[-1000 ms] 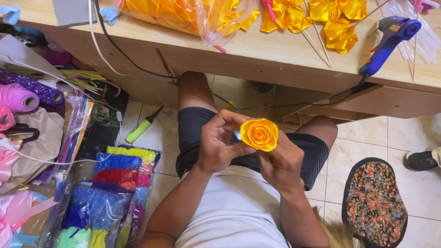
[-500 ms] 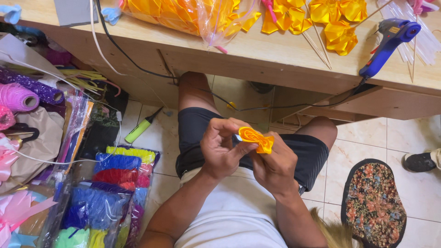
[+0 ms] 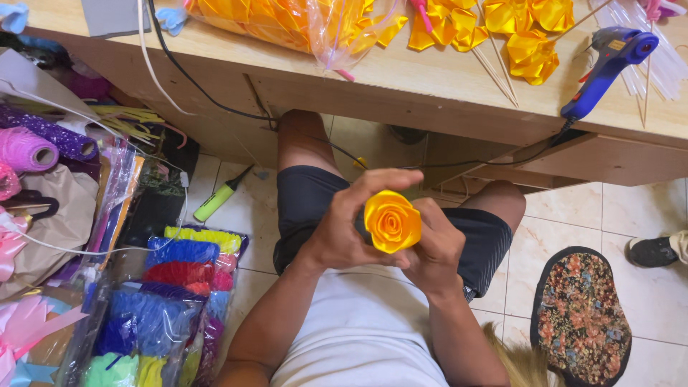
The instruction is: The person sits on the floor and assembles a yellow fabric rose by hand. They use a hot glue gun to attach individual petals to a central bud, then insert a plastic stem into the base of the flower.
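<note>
1. Since the earlier frame, the rose (image 3: 391, 221) has turned back up, its spiral face now towards the camera.
2. One yellow rose sits over the lap, between both hands.
3. The left hand (image 3: 347, 228) curls around its left side, gripping it; the right hand (image 3: 435, 247) cups it from the right and below.
4. On the table (image 3: 401, 79), one clear bag (image 3: 287, 21) holds yellow ribbon pieces; one blue glue gun (image 3: 605, 68) lies near.

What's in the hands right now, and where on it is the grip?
Both hands, left hand and right hand, hold a yellow ribbon rose, with the grip around its sides and base.
</note>
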